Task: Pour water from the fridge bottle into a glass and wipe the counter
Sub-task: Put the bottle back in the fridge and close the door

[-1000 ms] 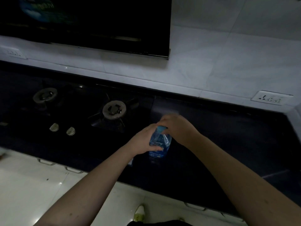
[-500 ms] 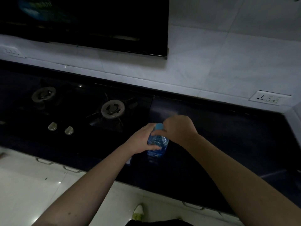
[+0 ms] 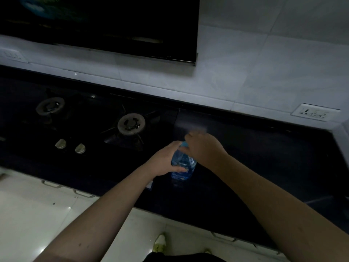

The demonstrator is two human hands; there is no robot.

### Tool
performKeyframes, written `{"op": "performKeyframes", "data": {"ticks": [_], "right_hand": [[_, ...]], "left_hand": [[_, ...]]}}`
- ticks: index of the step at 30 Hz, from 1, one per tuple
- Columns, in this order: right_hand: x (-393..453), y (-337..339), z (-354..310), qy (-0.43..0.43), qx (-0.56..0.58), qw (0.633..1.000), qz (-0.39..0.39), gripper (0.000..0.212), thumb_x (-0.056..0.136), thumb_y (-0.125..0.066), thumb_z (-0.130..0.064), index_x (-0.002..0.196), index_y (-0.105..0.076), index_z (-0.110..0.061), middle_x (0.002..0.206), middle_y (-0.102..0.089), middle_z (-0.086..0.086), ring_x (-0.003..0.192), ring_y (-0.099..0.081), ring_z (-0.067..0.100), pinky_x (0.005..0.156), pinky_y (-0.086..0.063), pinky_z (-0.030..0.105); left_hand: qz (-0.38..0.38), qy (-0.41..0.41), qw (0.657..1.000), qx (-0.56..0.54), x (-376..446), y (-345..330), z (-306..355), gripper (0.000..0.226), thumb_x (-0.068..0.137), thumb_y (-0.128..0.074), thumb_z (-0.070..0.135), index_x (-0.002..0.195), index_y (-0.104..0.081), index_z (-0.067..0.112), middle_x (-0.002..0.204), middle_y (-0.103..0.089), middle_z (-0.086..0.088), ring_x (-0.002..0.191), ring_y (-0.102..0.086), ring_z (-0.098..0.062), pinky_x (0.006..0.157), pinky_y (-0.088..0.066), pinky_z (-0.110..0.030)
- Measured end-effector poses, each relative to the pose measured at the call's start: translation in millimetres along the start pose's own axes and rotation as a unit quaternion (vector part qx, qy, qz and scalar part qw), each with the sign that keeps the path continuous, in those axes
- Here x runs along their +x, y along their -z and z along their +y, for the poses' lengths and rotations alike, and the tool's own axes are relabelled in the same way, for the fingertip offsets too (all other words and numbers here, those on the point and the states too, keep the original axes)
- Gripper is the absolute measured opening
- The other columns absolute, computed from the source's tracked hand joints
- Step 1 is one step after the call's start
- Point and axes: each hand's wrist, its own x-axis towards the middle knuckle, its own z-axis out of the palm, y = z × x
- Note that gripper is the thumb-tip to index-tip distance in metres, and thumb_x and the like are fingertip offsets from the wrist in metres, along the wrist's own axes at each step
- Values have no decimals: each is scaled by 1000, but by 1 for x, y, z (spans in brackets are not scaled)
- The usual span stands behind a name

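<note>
I've got the blue water bottle [image 3: 182, 164] standing upright on the dark counter [image 3: 264, 167], just right of the stove and near the front edge. My left hand [image 3: 164, 160] wraps around the bottle's body from the left side, fingers curled round the front, thumb toward the neck. My right hand [image 3: 203, 147] sits on top, fingers closed over the light blue cap [image 3: 184, 144], of which only a sliver shows at the hand's left edge. The fingertips at the far side of that hand look blurred, so I can't tell exactly how they lie.

Left of the bottle, the near burner [image 3: 131, 123] is set in the black stove top, with a second burner [image 3: 50, 106] farther left and two round knobs [image 3: 70, 146] in front of them. A dark hood [image 3: 105, 25] hangs above the stove against the pale tiled wall [image 3: 264, 63]. There's a white socket [image 3: 315, 114] on the wall at the right. Below the counter edge I see a pale floor [image 3: 28, 214] and a light shoe [image 3: 159, 242].
</note>
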Motion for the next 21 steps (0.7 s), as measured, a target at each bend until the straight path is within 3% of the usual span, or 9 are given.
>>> {"op": "performKeyframes", "data": {"ticks": [3,6,9,11,13,17,21], "right_hand": [[3,-2,-13,-109,11,994,-12,48,102,-30,-47,117,-56,-9,111,-59,8,91,-59,22,63,-38,29],[7,-5,-14,-145,-1,989,-26,53,100,-30,-54,105,-63,-12,97,-61,5,73,-54,19,56,-37,30],[3,1,-5,-82,39,996,-21,48,100,-37,-52,120,-56,-12,110,-58,6,92,-60,23,65,-43,32],[-2,2,-1,-13,62,998,-27,44,100,-42,-42,131,-47,-12,119,-54,8,103,-58,25,76,-48,34],[-6,1,-1,22,57,998,-2,34,101,-45,-31,127,-50,-9,117,-52,9,102,-59,25,78,-49,35],[1,-4,-10,-42,58,997,-17,31,101,-46,-30,123,-49,-8,117,-54,7,102,-58,24,77,-46,31],[2,-6,-23,-92,-17,995,-44,35,98,-54,-27,128,-48,-11,115,-55,8,94,-60,22,59,-42,30]], "left_hand": [[-2,3,1000,-2,-1,1,-1,73,73,-86,30,133,-44,29,131,-45,15,111,-47,7,90,-35,-4],[-18,-9,1000,3,-2,4,2,55,75,-85,27,112,-48,43,135,-42,14,112,-45,7,89,-32,1],[-26,-8,1000,-2,-2,6,3,67,74,-85,34,130,-46,33,134,-44,13,116,-48,0,95,-38,-10],[-26,-7,1000,1,-2,6,3,82,74,-85,34,141,-39,24,132,-44,14,115,-48,-1,93,-36,-8],[-23,-11,1000,4,-2,6,4,81,74,-85,33,141,-39,23,130,-44,13,114,-48,-1,93,-36,-9],[-10,-5,1000,-6,-4,5,7,86,73,-85,35,143,-37,24,135,-46,10,117,-48,-2,98,-39,-17],[-1,4,1000,-11,-5,4,7,84,73,-86,30,141,-38,24,132,-44,16,111,-42,9,86,-29,4]]}}
